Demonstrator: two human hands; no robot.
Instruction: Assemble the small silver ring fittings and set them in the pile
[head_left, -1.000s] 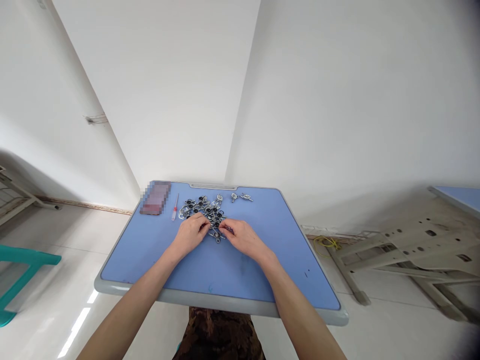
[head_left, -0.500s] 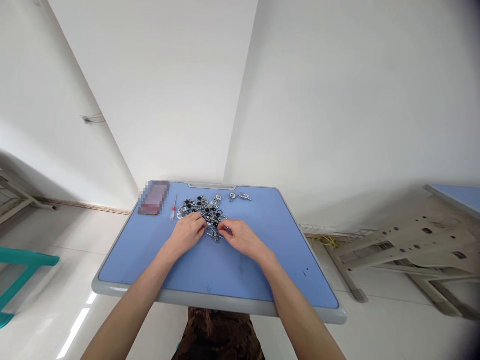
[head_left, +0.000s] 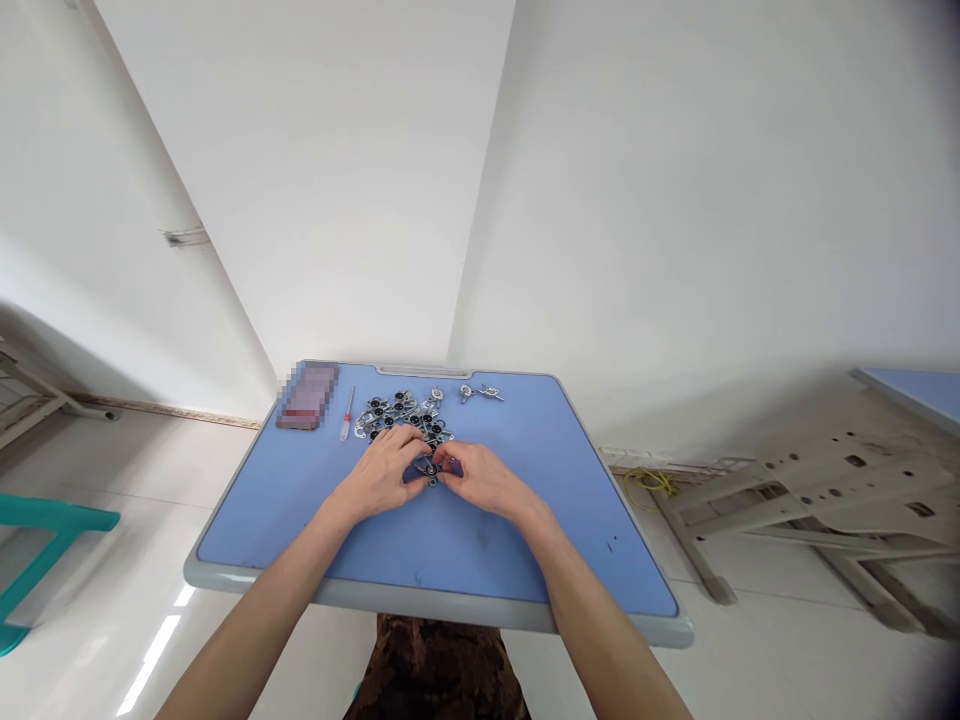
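Observation:
On the blue table lies a pile of small metal fittings [head_left: 401, 408] with black round centres and thin arms. One such fitting [head_left: 431, 470] is at the pile's near edge, between my two hands. My left hand [head_left: 386, 470] curls at its left side, with thumb and fingertips on it. From the right, my right hand [head_left: 484, 477] pinches at the same fitting. The fingers partly cover the fitting, so its full shape is hidden. Part of the pile is behind my left hand.
A screwdriver [head_left: 348, 415] with a clear and red handle lies left of the pile. Beyond it is a blurred-out flat rectangular object [head_left: 309, 395]. Two separate metal fittings [head_left: 480, 392] lie at the back. A green stool [head_left: 60, 517] stands at left on the floor.
My left hand has moved right and nearer from the pile to the fitting, its thumb and fingers spreading around it. My right hand has stayed almost in place.

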